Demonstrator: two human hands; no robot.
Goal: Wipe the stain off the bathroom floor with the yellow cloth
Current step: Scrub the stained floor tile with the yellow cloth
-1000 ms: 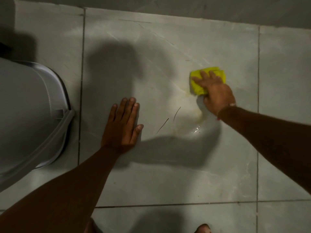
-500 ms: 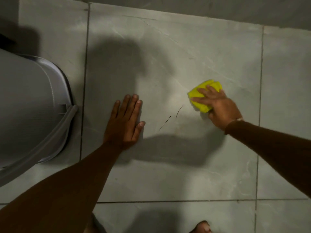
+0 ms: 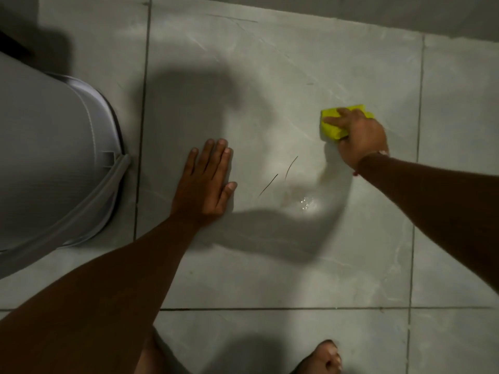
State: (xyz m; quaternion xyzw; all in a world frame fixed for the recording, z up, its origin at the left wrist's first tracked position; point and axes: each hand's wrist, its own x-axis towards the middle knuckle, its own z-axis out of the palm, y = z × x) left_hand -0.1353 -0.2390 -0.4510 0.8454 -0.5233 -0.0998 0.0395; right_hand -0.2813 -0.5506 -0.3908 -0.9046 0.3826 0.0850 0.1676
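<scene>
Looking down: both forearms reach out over pale grey floor tiles [image 3: 270,279] with dark grout lines.
Hidden or cut off: the grey plastic bin [image 3: 51,163] at the left edge runs out of view, so nothing of its inside can be seen; a bare foot [image 3: 322,357] at the bottom edge is only partly shown.
Hard to make out: dim light and heavy shadows cover much of the tile; the stain [image 3: 297,190] reads only as a faint yellowish smear, with a small wet glint [image 3: 306,205] at its near end.
Loose bits: two thin dark strands [image 3: 279,175] (hairs, perhaps) lie on the tile between the hands.
Yellow cloth [image 3: 333,125]: folded into a pad, flat on the floor at the far right of the big tile, beyond the smear and apart from the wet glint.
Right hand [image 3: 359,136]: pressed down on top of the cloth, fingers spread across it and curled over its near edge, covering most of it; a thin band sits at the wrist.
Left hand [image 3: 206,182]: holds nothing, palm flat on the tile, fingers straight and close together, thumb out to the side, arm braced behind it.
</scene>
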